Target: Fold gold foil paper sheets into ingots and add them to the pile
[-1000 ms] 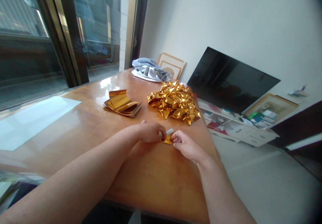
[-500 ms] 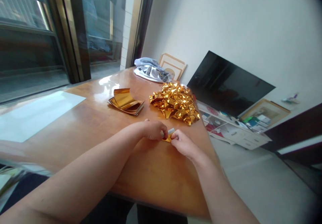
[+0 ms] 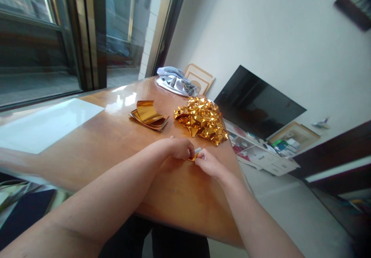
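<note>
My left hand is closed at the edge of a small piece of gold foil paper low over the table. From the other side my right hand pinches the same sheet, thumb and forefinger together. Just behind the fingers a short whitish strip shows; whether it is part of the sheet I cannot tell. A heap of folded gold foil pieces lies beyond my hands. To its left is a stack of flat gold foil sheets, the top one curling up.
The wooden table carries a white sheet at the left and a bundle of pale cloth at the far end. Past the right edge stand a white cabinet and a dark television. A glass door is at the left.
The view has shifted slightly, with the room moving a little left on the right side. My two hands have come a bit closer together, and less of the gold sheet shows between them.
</note>
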`<state>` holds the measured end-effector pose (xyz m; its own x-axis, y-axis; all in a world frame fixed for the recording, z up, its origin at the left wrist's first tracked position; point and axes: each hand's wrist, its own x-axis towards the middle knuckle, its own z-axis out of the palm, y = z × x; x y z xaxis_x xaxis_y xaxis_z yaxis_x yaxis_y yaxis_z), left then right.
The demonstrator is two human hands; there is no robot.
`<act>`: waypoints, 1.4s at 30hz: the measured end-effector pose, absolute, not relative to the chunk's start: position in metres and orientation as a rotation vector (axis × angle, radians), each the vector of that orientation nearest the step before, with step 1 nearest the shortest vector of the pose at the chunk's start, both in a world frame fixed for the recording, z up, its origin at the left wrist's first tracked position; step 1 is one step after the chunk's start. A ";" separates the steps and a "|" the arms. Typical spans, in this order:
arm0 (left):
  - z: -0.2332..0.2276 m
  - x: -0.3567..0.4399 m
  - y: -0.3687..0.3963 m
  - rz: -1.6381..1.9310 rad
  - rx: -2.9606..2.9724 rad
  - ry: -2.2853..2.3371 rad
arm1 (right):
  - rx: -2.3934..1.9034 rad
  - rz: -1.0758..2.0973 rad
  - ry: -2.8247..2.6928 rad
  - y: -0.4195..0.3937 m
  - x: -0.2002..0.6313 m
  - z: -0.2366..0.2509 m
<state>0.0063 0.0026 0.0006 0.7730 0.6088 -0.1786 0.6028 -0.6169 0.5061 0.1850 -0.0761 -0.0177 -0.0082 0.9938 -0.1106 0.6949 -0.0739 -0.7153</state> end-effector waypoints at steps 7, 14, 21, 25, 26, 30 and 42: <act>0.000 0.005 0.004 0.036 2.407 0.858 | -1.871 0.876 -1.763 -0.073 0.181 -0.014; -0.012 0.009 0.013 0.027 2.404 0.837 | -1.905 0.912 -1.796 -0.069 0.176 -0.010; -0.013 0.008 0.015 0.024 2.370 0.809 | -1.931 0.915 -1.792 -0.067 0.174 -0.011; -0.008 0.009 0.014 0.009 2.352 0.803 | -1.930 0.931 -1.787 -0.068 0.169 -0.008; -0.007 0.010 0.014 0.003 2.348 0.799 | -1.929 0.933 -1.785 -0.068 0.168 -0.008; -0.006 0.011 0.015 -0.009 2.340 0.802 | -1.921 0.941 -1.770 -0.069 0.166 -0.007; -0.007 0.010 0.003 0.113 2.436 0.925 | -1.741 0.968 -1.624 -0.086 0.193 -0.007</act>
<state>0.0096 0.0028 -0.0070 0.7623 0.6386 -0.1050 0.5945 -0.6270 0.5034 0.1931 -0.0858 -0.0067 0.0036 0.9917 -0.1285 0.5846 -0.1063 -0.8043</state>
